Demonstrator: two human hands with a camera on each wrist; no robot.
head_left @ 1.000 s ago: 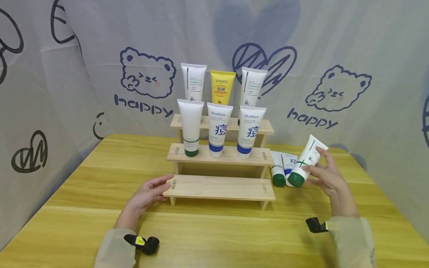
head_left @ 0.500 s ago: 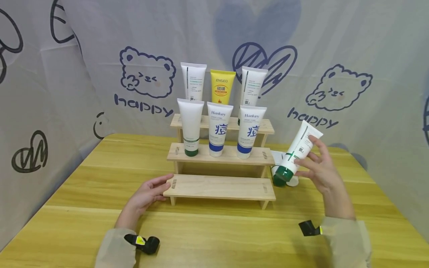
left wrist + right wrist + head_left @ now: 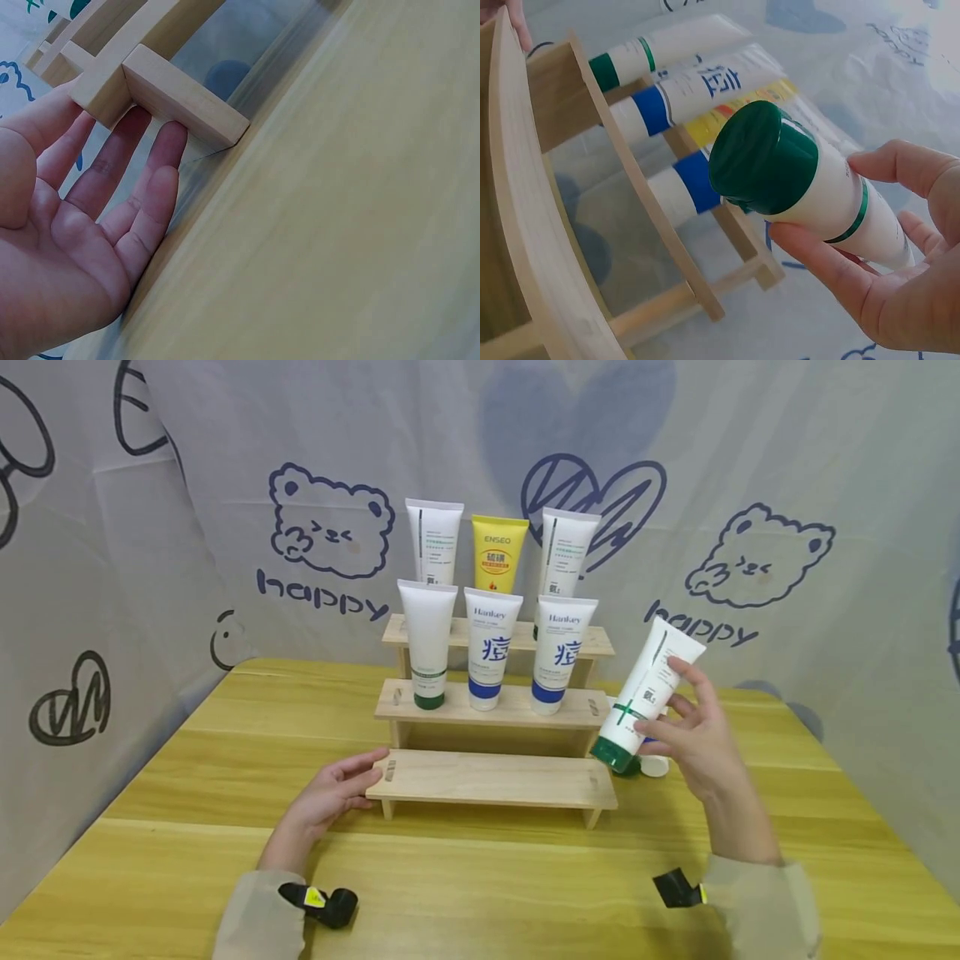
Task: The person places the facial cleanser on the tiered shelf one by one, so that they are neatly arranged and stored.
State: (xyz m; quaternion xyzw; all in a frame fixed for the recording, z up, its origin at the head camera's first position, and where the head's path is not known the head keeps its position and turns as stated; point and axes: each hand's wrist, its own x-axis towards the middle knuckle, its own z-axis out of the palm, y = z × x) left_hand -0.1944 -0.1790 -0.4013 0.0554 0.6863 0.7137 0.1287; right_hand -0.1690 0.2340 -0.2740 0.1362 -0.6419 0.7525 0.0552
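My right hand (image 3: 705, 739) grips a white squeeze tube (image 3: 647, 689) with a green cap. The tube hangs tilted, cap down and to the left, just right of the wooden three-step display rack (image 3: 487, 777). In the right wrist view its green cap (image 3: 761, 161) faces the camera, with thumb and fingers (image 3: 817, 259) around the body. My left hand (image 3: 333, 789) touches the left end of the bottom step. Its loosely extended fingers (image 3: 105, 169) rest against the wood in the left wrist view. Behind the held tube, other tubes lying on the table are mostly hidden.
On the middle step stand a white green-capped tube (image 3: 427, 643) and two blue-and-white tubes (image 3: 491, 647). The top step bears a yellow tube (image 3: 498, 556) between two white ones. A printed cloth (image 3: 465, 427) hangs behind the wooden table (image 3: 480, 893).
My right hand has carried the white tube leftward and up toward the rack, now covering most of the lying tubes. The left hand has stayed at the bottom step.
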